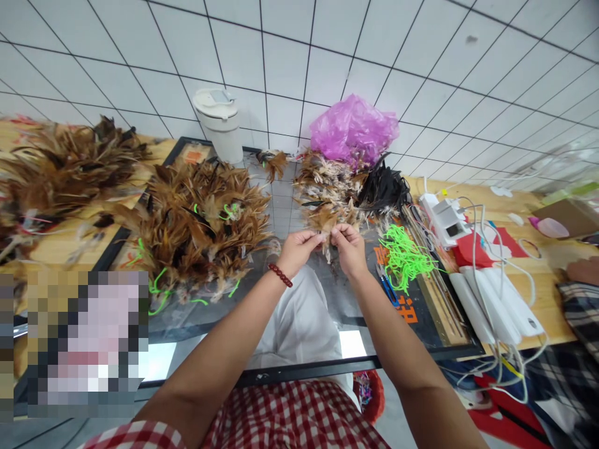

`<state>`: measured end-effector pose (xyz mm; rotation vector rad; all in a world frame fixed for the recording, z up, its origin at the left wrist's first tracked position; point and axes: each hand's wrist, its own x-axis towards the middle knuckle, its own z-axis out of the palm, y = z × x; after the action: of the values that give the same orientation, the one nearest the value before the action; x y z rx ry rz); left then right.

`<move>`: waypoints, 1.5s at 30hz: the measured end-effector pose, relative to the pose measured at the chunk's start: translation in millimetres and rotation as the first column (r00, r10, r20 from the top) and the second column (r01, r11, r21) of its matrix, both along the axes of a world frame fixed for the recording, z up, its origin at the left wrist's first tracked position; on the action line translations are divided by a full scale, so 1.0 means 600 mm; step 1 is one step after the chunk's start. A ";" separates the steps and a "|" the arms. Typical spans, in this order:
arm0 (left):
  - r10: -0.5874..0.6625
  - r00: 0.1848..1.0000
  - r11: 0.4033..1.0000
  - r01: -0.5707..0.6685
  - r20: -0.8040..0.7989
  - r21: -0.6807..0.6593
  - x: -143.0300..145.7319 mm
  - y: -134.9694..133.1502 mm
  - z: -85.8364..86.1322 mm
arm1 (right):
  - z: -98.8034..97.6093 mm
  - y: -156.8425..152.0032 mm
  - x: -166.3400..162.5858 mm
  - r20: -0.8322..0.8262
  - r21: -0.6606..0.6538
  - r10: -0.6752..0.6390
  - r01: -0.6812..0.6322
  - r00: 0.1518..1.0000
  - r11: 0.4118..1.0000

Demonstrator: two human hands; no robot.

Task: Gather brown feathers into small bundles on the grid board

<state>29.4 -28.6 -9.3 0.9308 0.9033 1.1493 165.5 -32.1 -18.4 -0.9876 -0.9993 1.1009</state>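
Note:
My left hand [299, 249] and my right hand [347, 248] meet at the middle of the dark tabletop, thumbs and forefingers pinched. Between them is a small tuft of brown and pale feathers [327, 240], its lower ends hanging below my fingertips. Just beyond lies a heap of speckled feathers [322, 187], with black feathers [384, 190] at its right. To the left spreads a big pile of brown feathers [201, 212] with bright green ties among it. Right of my right hand are a bundle of green cords [406, 257] and blue-handled scissors [387, 287].
A white lidded cup [219, 128] stands by the tiled wall, near a pink plastic bag [353, 131]. Another feather pile [70, 165] lies far left. White power strips and cables [496, 305] fill the right side, where another person's plaid sleeve [578, 312] shows. A red bin [372, 399] sits below.

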 end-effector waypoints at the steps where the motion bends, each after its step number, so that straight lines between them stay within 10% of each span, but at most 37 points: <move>1: 0.024 1.000 1.000 -0.024 -0.002 0.008 0.001 0.001 -0.002 | 0.001 0.000 0.000 -0.019 -0.005 0.008 -0.008 1.000 1.000; 9: 0.369 0.922 0.929 -0.363 0.120 -0.066 0.002 0.023 -0.023 | 0.014 0.000 0.004 -0.177 0.010 -0.052 0.055 0.983 0.998; 15: 0.437 0.889 0.885 -0.398 -0.137 0.240 -0.004 0.010 -0.009 | 0.009 0.000 0.002 -0.107 0.030 -0.076 0.080 0.991 0.996; 19: 0.217 0.973 0.976 -0.219 -0.082 -0.016 0.000 -0.005 0.017 | 0.012 -0.008 -0.005 0.090 0.080 -0.109 0.102 0.990 0.992; 24: 0.027 0.996 0.945 0.004 0.088 -0.328 -0.001 -0.009 0.034 | 0.014 -0.015 -0.009 0.226 0.144 -0.106 0.075 0.968 0.987; 37: -0.080 0.997 0.952 0.073 -0.012 -0.297 -0.001 -0.008 0.028 | -0.003 -0.015 -0.006 0.340 0.192 -0.163 0.101 0.926 0.976; 45: -0.105 0.989 0.961 0.127 0.103 -0.246 -0.015 -0.003 0.030 | 0.011 -0.016 -0.010 0.195 0.033 0.093 -0.101 0.976 0.994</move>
<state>20.6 -30.3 8.5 0.7095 0.8873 0.9423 159.5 -41.4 -11.8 -1.0340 -1.2349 1.0730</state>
